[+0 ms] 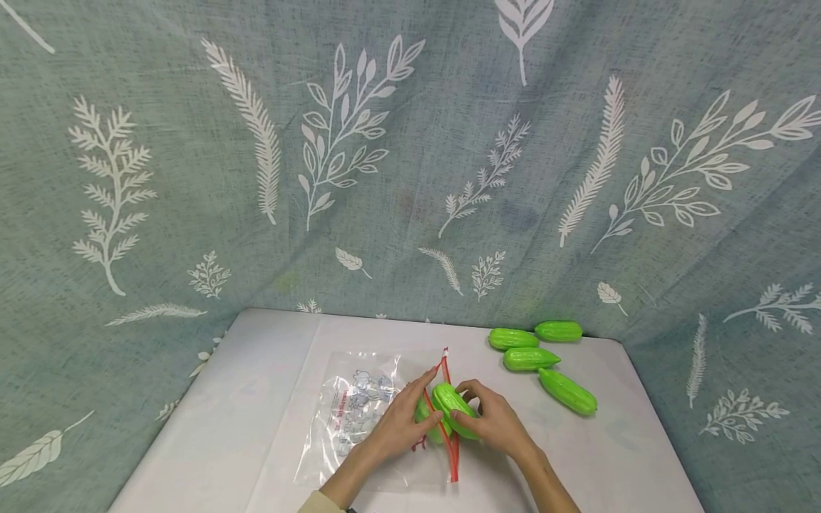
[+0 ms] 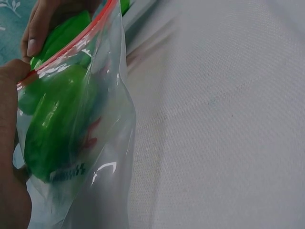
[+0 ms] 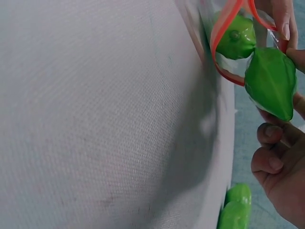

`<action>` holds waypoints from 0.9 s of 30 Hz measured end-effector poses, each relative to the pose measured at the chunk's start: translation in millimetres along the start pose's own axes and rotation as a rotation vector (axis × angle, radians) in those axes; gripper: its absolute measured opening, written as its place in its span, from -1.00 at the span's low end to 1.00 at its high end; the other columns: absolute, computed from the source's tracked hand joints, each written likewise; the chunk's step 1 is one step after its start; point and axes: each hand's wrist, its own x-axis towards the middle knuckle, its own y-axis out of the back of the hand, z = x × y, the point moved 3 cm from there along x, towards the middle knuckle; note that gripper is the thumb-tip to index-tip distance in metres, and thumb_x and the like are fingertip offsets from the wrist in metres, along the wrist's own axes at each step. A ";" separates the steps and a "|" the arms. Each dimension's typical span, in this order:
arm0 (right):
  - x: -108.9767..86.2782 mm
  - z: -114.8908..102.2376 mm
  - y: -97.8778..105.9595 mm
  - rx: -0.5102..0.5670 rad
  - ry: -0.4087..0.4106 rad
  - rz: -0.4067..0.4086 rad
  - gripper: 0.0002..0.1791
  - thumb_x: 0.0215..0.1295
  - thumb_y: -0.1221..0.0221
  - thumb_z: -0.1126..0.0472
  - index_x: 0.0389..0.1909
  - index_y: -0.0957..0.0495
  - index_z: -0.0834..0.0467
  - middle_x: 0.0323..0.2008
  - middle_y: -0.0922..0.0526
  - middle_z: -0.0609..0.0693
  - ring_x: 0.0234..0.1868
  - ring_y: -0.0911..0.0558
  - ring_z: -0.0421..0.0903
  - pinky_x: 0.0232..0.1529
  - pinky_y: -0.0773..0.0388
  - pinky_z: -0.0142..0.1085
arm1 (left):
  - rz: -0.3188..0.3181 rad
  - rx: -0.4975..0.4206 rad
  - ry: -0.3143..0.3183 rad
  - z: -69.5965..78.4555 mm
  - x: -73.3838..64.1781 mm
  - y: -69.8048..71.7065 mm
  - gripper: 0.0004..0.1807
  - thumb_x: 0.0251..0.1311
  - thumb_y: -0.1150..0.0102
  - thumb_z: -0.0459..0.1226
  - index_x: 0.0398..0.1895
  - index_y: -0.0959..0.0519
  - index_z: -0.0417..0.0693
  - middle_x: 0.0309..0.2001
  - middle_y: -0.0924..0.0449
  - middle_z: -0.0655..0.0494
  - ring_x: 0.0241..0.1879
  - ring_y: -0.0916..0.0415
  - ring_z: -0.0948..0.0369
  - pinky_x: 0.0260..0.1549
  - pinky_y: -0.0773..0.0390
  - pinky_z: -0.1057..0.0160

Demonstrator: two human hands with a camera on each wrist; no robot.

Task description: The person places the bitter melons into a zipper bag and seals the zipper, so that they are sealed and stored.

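A clear zip bag (image 1: 343,427) with a red zip edge lies on the table, its mouth toward the right. My left hand (image 1: 399,422) holds the bag near that red edge, thumb at the rim. Through the plastic shows a glossy green cucumber-like toy vegetable (image 2: 57,124), inside the bag. My right hand (image 1: 499,422) grips a second green cucumber-like toy vegetable (image 3: 271,76) between thumb and fingers. This one is at the bag's open mouth, its far end overlapping the red edge. In the right wrist view its pointed end faces outward, beside the bagged vegetable (image 3: 234,38).
Several more green toy vegetables lie at the table's back right, the nearest one (image 1: 568,392) slanting toward the right edge. A white cloth covers the table (image 1: 256,399). Behind and at both sides hangs a green-grey curtain (image 1: 410,178) with white leaf prints.
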 end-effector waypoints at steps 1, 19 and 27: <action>0.0 0.2 -0.2 0.004 -0.001 0.000 -0.48 0.22 -0.27 -0.34 0.11 -0.51 -0.20 -0.16 -0.64 -0.19 -0.35 -0.50 -0.18 -0.39 -0.47 -0.30 | 0.001 0.000 -0.004 -0.2 0.1 -0.1 -0.14 0.33 -0.20 0.12 0.61 -0.02 0.36 0.54 -0.17 0.23 0.47 -0.21 0.01 0.36 -0.33 -0.20; 0.5 -2.4 -2.9 -0.060 0.064 0.015 -0.58 0.32 -0.21 -0.30 0.12 -0.57 -0.28 -0.25 -0.59 -0.30 -0.26 -0.55 -0.24 -0.24 -0.53 -0.28 | 0.001 -0.011 0.018 -1.2 -0.5 -2.5 -0.14 0.34 -0.15 0.18 0.61 0.00 0.38 0.53 -0.20 0.13 0.44 -0.26 -0.05 0.30 -0.38 -0.27; 0.4 -5.4 -1.3 -0.095 0.063 0.011 -0.56 0.35 -0.19 -0.26 0.19 -0.58 -0.27 -0.23 -0.57 -0.29 -0.32 -0.50 -0.25 -0.33 -0.48 -0.33 | 0.011 -0.003 -0.005 0.1 1.2 -5.8 -0.14 0.34 -0.14 0.18 0.62 0.00 0.35 0.53 -0.18 0.19 0.46 -0.23 -0.02 0.32 -0.35 -0.26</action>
